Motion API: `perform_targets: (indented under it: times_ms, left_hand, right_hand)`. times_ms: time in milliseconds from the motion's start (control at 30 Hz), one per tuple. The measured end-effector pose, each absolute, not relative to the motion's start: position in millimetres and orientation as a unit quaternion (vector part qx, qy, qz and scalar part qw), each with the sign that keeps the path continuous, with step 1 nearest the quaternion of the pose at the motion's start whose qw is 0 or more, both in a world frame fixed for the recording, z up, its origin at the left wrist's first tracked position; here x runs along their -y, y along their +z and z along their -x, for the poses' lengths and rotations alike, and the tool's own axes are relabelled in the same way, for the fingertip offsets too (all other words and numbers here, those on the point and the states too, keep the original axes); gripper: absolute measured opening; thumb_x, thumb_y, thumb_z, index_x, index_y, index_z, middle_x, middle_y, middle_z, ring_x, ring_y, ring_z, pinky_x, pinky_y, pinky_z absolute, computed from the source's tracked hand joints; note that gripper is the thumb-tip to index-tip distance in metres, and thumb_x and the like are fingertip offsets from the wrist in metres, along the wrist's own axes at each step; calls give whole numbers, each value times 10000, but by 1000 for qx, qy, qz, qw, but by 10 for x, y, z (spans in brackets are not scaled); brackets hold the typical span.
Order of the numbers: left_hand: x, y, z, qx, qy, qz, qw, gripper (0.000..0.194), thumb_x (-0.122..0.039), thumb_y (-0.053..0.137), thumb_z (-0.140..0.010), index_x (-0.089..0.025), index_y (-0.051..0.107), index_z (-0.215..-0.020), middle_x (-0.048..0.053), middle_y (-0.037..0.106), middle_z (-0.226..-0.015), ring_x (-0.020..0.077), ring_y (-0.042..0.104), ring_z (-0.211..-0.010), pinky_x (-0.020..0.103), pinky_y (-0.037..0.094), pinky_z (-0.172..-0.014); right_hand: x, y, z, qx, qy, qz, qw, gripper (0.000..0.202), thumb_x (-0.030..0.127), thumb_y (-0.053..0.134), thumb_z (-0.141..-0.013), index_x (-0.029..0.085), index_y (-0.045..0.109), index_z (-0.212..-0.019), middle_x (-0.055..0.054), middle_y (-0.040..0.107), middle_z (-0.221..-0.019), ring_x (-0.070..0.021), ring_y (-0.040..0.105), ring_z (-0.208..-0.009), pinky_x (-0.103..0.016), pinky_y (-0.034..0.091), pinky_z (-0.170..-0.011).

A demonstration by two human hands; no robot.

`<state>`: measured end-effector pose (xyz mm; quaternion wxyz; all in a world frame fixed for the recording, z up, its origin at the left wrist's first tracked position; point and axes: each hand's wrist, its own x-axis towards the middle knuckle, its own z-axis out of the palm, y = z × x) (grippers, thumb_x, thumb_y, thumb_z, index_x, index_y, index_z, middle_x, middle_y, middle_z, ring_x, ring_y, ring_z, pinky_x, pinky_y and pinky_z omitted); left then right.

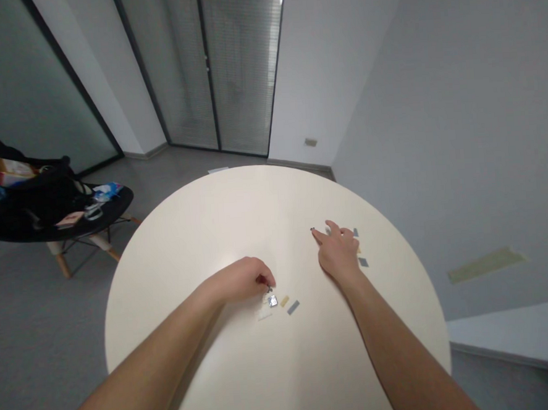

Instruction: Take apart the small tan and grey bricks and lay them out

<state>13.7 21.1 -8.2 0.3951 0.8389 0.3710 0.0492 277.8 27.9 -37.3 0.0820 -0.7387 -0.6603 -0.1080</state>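
On the round cream table [219, 227], my left hand [249, 277] has its fingers pinched together over a tiny dark piece [269, 289]. Just in front of it lie a small silver square piece [272, 301], a tan strip [284, 301], a grey strip [293, 308] and whitish clear pieces [264, 315]. My right hand [339, 247] is spread, its thumb touching a tiny dark piece [312, 229]. Beside and partly under its fingers are a grey piece [355, 232] and another grey piece [363, 262]; others there are mostly hidden.
To the left, a black chair [111, 209] holds a black bag [45, 194], colourful packets and small items. Behind the table stand glass doors [242, 64]. A wall [461, 156] with a strip of tape [486, 265] rises at the right.
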Motion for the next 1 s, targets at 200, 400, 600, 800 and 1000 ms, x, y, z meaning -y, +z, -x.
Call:
perform_targets:
  times_ms: [200,400,600,800,1000]
  left_hand:
    - [-196,-46,-152,-354,53,-849,389,252,-124,532,-711,-189,734,-847,11,729,-847,141,637,-751,194,417,-638]
    - [-219,-79,-152,-343,55,-858,379,207,-119,533,-703,-184,719,-766,-1,703,-742,122,602,-661,192,393,-596]
    - [-243,-157,-161,-337,88,-870,349,269,-79,498,-720,-189,716,-834,13,720,-832,138,618,-736,203,419,-671]
    - [-243,-130,-151,-306,93,-888,331,350,-49,473,-736,-198,729,-923,22,732,-919,153,637,-814,219,432,-741]
    - [-235,-114,-172,-306,95,-891,321,321,-50,504,-706,-197,741,-865,25,724,-872,153,629,-788,214,428,-727]
  right_hand:
    - [-307,-393,-2792,674,-132,703,183,443,86,446,-826,316,668,-1133,-77,481,-1336,-284,446,-1007,-437,382,-794]
    - [-286,-317,-2605,720,-109,622,289,318,107,480,-848,196,716,-1042,-124,582,-1140,-239,474,-950,-421,394,-895]
    - [-167,-243,-2420,762,-69,558,321,276,126,493,-862,191,710,-1020,-95,624,-991,-232,497,-948,-386,434,-882]
    - [-145,-233,-2413,774,-47,539,329,256,143,496,-864,182,707,-1005,-99,631,-926,-232,517,-926,-397,447,-864]
    - [-123,-229,-2401,798,19,528,290,262,147,479,-871,175,691,-1023,-87,659,-923,-215,548,-926,-363,445,-866]
